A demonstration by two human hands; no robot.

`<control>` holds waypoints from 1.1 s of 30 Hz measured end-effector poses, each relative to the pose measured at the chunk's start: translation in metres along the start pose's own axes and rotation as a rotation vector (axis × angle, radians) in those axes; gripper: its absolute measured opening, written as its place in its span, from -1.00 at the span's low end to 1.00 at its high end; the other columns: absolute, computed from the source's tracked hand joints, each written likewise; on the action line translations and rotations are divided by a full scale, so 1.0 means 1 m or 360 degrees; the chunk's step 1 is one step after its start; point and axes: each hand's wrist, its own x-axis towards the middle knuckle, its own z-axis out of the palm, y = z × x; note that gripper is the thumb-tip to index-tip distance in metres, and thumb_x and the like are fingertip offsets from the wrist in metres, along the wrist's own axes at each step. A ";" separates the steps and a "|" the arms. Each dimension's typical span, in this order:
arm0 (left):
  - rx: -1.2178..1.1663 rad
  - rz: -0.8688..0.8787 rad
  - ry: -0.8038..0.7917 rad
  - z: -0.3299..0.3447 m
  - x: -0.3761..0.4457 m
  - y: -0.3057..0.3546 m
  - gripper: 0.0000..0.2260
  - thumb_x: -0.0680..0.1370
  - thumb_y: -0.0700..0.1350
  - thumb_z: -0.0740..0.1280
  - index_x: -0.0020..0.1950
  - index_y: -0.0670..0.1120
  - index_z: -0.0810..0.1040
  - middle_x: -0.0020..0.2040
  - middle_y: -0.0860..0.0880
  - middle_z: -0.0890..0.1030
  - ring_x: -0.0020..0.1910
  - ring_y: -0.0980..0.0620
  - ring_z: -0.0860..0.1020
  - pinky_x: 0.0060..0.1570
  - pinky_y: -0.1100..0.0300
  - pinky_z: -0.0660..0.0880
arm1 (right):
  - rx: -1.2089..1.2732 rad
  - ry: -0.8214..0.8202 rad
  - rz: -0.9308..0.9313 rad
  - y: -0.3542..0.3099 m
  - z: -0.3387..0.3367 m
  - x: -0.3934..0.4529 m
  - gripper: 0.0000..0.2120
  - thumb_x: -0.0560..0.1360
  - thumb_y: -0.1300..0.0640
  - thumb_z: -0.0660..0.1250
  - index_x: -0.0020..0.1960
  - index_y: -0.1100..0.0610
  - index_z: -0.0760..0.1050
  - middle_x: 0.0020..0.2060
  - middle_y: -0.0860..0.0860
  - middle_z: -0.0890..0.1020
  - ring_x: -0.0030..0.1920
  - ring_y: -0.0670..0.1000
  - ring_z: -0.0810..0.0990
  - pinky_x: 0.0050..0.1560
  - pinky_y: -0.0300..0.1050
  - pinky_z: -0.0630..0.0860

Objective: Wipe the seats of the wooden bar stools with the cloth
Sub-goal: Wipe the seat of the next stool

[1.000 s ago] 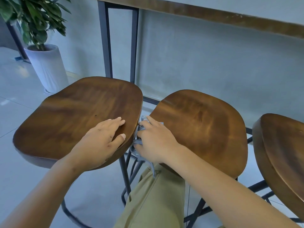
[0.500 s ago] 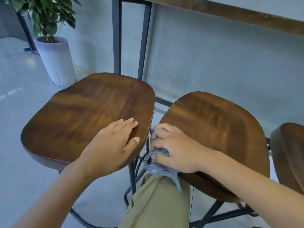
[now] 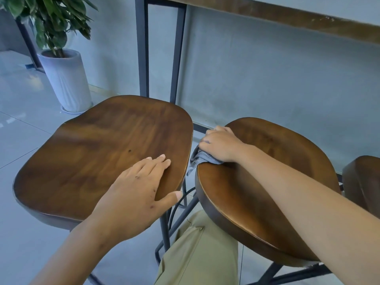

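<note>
While the left hand (image 3: 134,194) lies flat on the near right part of the left stool seat (image 3: 98,153), fingers straight and together, thumb hooked over the seat's edge, it's got nothing in it. It's just resting palm-down on the wood.

The right hand (image 3: 221,146) is over on the middle stool seat (image 3: 267,182), at its far left edge. Fingers are curled down around a bunched-up grey cloth (image 3: 200,159), pressing it against the rim of the seat. Most of the cloth is hidden under the hand; a crumpled bit sticks out below the knuckles and a corner hangs down into the narrow gap between the two seats. The forearm stretches across the middle seat from the lower right.

Both seats are dark brown wood with a visible grain, rounded corners, sitting just beside each other without touching as far as I can see. Black metal legs and a footrest ring show underneath in the gap. A third stool seat (image 3: 364,182) peeks in at the right edge, near the middle one.

Down at the bottom there's a leg in olive trousers (image 3: 197,254) between the two stools. Behind them stands a black metal frame (image 3: 144,48) holding up a wooden counter edge (image 3: 277,15), against a grey wall. Off to the upper left, a leafy plant (image 3: 51,19) sits in a tall pale pot (image 3: 65,79) on the tiled floor.
</note>
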 end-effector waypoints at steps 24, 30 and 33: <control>0.0016 -0.0028 -0.0050 -0.005 0.001 0.000 -0.19 0.39 0.51 -0.13 0.58 0.24 -0.14 0.59 0.29 -0.03 0.57 0.18 0.02 0.48 0.19 0.09 | 0.0361 0.0108 0.0109 0.043 0.004 0.033 -0.60 0.61 0.04 0.07 -0.40 0.09 0.24 -0.37 -0.01 0.39 -0.09 0.10 0.43 0.07 0.03 0.37; -0.0015 -0.0014 -0.0040 -0.003 0.001 -0.001 -0.25 0.45 0.46 -0.01 0.58 0.25 -0.12 0.58 0.31 0.00 0.56 0.20 0.04 0.48 0.18 0.14 | 0.0365 -0.0043 0.0368 0.059 0.002 0.056 -0.83 0.62 0.18 0.06 -0.08 0.04 0.37 -0.13 0.01 0.51 0.07 0.16 0.50 0.01 -0.04 0.30; -0.0033 0.0011 -0.0039 -0.002 0.001 -0.004 -0.24 0.41 0.49 -0.06 0.56 0.28 -0.11 0.57 0.34 0.00 0.55 0.22 0.03 0.47 0.20 0.15 | 0.0217 0.0094 0.0136 0.059 0.010 0.049 -0.68 0.65 0.10 0.03 -0.24 0.10 0.39 -0.30 -0.05 0.47 0.04 0.05 0.49 0.32 0.03 0.28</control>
